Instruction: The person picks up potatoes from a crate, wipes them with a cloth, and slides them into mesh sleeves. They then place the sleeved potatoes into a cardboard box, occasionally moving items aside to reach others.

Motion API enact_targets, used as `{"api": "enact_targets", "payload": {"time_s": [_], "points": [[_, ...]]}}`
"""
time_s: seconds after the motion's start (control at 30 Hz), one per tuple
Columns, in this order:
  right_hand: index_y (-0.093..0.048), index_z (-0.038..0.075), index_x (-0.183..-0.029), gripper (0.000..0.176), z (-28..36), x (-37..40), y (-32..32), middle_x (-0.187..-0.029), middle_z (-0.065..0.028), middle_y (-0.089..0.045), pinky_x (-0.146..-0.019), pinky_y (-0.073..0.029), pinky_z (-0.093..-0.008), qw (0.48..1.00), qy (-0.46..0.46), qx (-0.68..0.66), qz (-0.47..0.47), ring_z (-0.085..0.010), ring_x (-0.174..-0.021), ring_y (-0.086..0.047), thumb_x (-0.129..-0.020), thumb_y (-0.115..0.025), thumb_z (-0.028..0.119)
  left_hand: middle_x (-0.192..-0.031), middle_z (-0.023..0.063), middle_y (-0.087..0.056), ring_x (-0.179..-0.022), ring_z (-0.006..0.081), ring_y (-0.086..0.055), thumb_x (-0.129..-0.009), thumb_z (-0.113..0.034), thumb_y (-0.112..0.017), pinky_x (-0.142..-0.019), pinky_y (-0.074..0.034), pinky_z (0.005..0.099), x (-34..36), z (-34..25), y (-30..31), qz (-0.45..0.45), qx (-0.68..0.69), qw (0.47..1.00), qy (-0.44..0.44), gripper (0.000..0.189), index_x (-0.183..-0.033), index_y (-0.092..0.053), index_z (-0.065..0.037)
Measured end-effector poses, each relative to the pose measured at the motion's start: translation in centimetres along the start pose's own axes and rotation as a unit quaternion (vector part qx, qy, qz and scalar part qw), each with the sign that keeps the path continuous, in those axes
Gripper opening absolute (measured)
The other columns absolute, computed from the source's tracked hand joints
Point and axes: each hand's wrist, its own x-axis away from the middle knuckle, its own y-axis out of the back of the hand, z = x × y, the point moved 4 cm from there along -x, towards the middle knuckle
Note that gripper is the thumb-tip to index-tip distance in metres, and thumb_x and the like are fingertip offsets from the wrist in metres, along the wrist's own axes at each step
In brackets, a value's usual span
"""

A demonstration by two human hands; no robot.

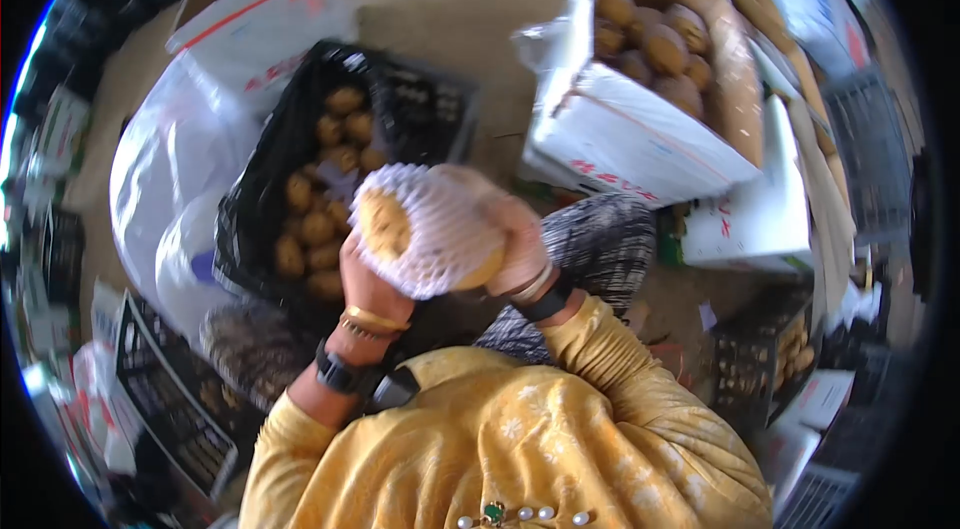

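A yellow-brown potato (384,226) in a white foam net sleeve (440,224) is held up between my two hands. My left hand (372,281) is closed round its lower left side, with the fingers partly hidden behind the sleeve. From the right, my right hand (518,234) wraps round the other end, where yellow-brown skin shows below the net. Behind and to the left stands a black crate (232,219), lined with dark plastic and holding several potatoes (318,227).
An open white carton (640,129) with several brown potatoes (665,49) stands at the upper right. Another white carton (745,219) is beside it. White plastic bags (175,159) lie at the left. Black crates (175,394) stand lower left and lower right (745,359).
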Motion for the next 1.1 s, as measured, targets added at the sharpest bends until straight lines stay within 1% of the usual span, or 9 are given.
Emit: {"api": "enact_targets", "payload": {"time_s": [0.13,0.37,0.5,0.7,0.73,0.8,0.93,1.0,1.1], "points": [[-0.045,0.000,-0.129,0.052,1.2,0.6,-0.7,-0.118,-0.0113,-0.059,-0.098,-0.045,-0.0344,0.986,-0.135,-0.042,0.084,-0.0208,-0.110,-0.058,-0.085,-0.065,0.016,-0.111,0.0104,-0.066,-0.103,0.0252,-0.062,-0.100,-0.020,-0.032,-0.097,-0.047,0.0406,-1.7,-0.4,-1.4,0.128,0.118,0.949,0.262,0.035,-0.114,-0.060,-0.004],[-0.055,0.004,-0.115,0.045,13.5,2.3,-3.7,-0.111,-0.0086,-0.063,-0.092,-0.049,-0.0371,0.994,0.074,0.074,-0.020,-0.0211,-0.104,-0.060,-0.082,-0.072,0.029,-0.094,0.0078,-0.061,-0.074,0.0178,-0.063,-0.087,-0.010,-0.055,-0.062,-0.053,0.0313,-2.2,1.3,-4.0,0.148,-0.366,0.915,0.084,0.026,-0.112,-0.055,-0.002],[-0.055,0.007,-0.117,0.047,25.7,1.2,-2.9,-0.110,-0.0103,-0.065,-0.080,-0.056,-0.0401,0.935,0.252,0.217,-0.125,-0.0236,-0.096,-0.066,-0.087,-0.066,0.041,-0.075,0.0029,-0.053,-0.059,0.0108,-0.050,-0.086,-0.003,-0.054,-0.050,-0.040,0.0233,-3.3,-3.6,-1.9,-0.043,-0.219,0.970,0.094,0.010,-0.095,-0.056,-0.004],[-0.063,0.004,-0.110,0.035,31.2,-4.6,6.5,-0.109,-0.0115,-0.066,-0.081,-0.053,-0.0486,0.838,-0.053,0.504,-0.205,-0.0276,-0.100,-0.064,-0.085,-0.066,0.028,-0.069,0.0001,-0.051,-0.055,0.0085,-0.047,-0.088,-0.004,-0.054,-0.047,-0.037,0.0206,-5.1,-6.2,4.1,-0.108,-0.179,0.977,0.038,0.006,-0.092,-0.054,-0.008],[-0.066,0.003,-0.108,0.034,31.3,-4.6,5.4,-0.108,-0.0130,-0.066,-0.084,-0.051,-0.0471,0.638,-0.176,0.694,-0.282,-0.0290,-0.100,-0.063,-0.083,-0.065,0.026,-0.069,0.0001,-0.051,-0.055,0.0085,-0.047,-0.088,-0.004,-0.054,-0.047,-0.037,0.0206,-5.2,-5.7,4.5,-0.108,-0.179,0.977,0.050,0.006,-0.092,-0.054,-0.008],[-0.066,0.002,-0.107,0.036,28.5,-6.1,5.6,-0.099,-0.0142,-0.069,-0.082,-0.052,-0.0438,0.117,-0.364,0.902,0.199,-0.0291,-0.097,-0.065,-0.079,-0.066,0.026,-0.068,-0.0010,-0.050,-0.053,0.0085,-0.046,-0.089,-0.004,-0.055,-0.047,-0.038,0.0213,-6.1,-5.4,4.9,-0.117,-0.235,0.963,0.060,0.005,-0.092,-0.054,-0.008],[-0.066,0.005,-0.110,0.048,33.3,-11.9,1.0,-0.105,-0.0187,-0.068,-0.068,-0.059,-0.0417,-0.162,-0.291,0.932,0.142,-0.0348,-0.089,-0.067,-0.083,-0.059,0.044,-0.068,-0.0018,-0.050,-0.053,0.0073,-0.046,-0.089,-0.005,-0.057,-0.047,-0.038,0.0217,-6.0,-6.2,5.2,-0.079,-0.213,0.973,0.031,0.003,-0.091,-0.055,-0.008],[-0.057,0.007,-0.127,0.063,35.2,-11.9,0.6,-0.126,-0.0202,-0.058,-0.068,-0.060,-0.0429,0.404,-0.294,0.805,-0.319,-0.0380,-0.098,-0.064,-0.086,-0.055,0.054,-0.068,-0.0020,-0.049,-0.053,0.0070,-0.045,-0.089,-0.005,-0.057,-0.046,-0.038,0.0221,-5.4,-6.3,6.4,-0.101,-0.218,0.971,0.015,0.004,-0.092,-0.055,-0.007],[-0.055,0.006,-0.127,0.058,31.3,-11.0,2.8,-0.133,-0.0218,-0.052,-0.064,-0.061,-0.0411,0.354,-0.350,0.831,-0.247,-0.0336,-0.105,-0.063,-0.089,-0.052,0.050,-0.066,-0.0001,-0.051,-0.050,0.0085,-0.045,-0.090,-0.004,-0.055,-0.045,-0.039,0.0232,-4.5,-7.0,7.2,-0.115,-0.220,0.968,0.045,0.003,-0.091,-0.055,-0.006]]}}
